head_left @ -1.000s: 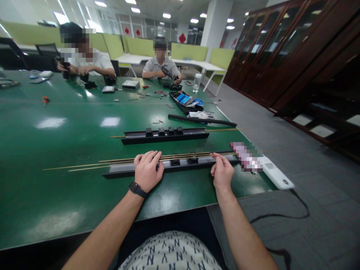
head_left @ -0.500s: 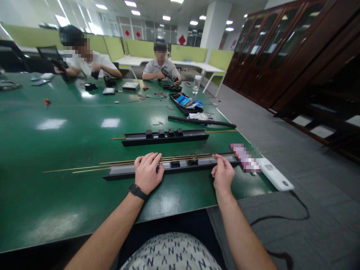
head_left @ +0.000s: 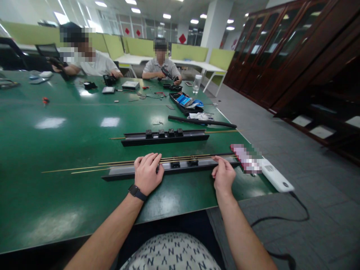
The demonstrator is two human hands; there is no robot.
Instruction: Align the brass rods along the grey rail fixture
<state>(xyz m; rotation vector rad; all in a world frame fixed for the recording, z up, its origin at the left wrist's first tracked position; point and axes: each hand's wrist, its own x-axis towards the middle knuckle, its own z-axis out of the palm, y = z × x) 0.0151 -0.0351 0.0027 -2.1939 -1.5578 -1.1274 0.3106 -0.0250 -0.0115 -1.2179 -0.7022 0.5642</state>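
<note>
A long black channel rail (head_left: 118, 176) with a pale inner strip lies crosswise in front of me. Thin brass rods (head_left: 87, 169) run along it, their left ends sticking out past the rail. Over the rail's left half, my left hand (head_left: 147, 172) is closed with bent fingers on a small black block, mostly covered by the palm and thumb. Two more black blocks (head_left: 175, 162) show in the rail between my hands. Near the rail's right end, my right hand (head_left: 224, 174) pinches a thin brass rod between thumb and fingertips.
Behind lies a second rail (head_left: 165, 139) with several black blocks. Farther back are a black tube (head_left: 202, 122), a glove and a tray (head_left: 185, 107). A phone (head_left: 244, 157) and white power strip (head_left: 277, 175) sit at the right edge. Two people sit across the table.
My hands stay nearly in place; the right one has shifted very slightly. The co-worker at left has lowered a hand from the chest toward a black item on the table.
</note>
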